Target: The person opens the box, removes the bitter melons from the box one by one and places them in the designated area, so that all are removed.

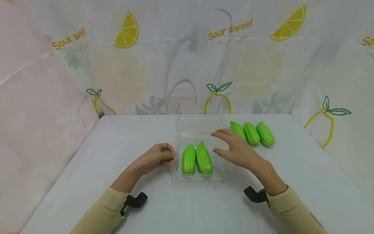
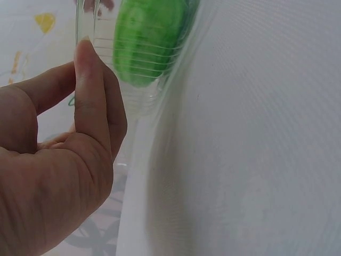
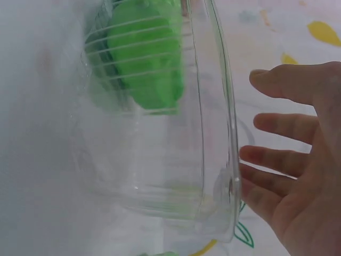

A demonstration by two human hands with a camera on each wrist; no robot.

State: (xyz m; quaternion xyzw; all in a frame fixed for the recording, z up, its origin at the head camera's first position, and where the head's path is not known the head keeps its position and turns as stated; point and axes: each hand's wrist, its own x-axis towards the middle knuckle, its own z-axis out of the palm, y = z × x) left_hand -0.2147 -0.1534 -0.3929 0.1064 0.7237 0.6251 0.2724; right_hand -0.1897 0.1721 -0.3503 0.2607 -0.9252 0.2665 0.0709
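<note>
A clear plastic container [image 1: 182, 139] with its lid folded back stands mid-table, two green vegetable-like pieces [image 1: 188, 159] [image 1: 204, 157] lying side by side in its left part. At its left edge the left hand [image 1: 155, 157] pinches the rim between thumb and fingers; the left wrist view shows this hand [image 2: 80, 122] on the rim [image 2: 86, 21]. Over the container's right side hovers the right hand [image 1: 241, 149], fingers spread and holding nothing. In the right wrist view that hand [image 3: 298, 154] is beside the container wall [image 3: 218, 160]; whether a fingertip touches it I cannot tell.
Three more green pieces lie in a row at the back right of the table [image 1: 292, 162], the leftmost [image 1: 238, 129] partly behind the right hand, then a middle one [image 1: 251, 133] and a right one [image 1: 265, 134]. A printed curtain [image 1: 163, 65] hangs behind the table.
</note>
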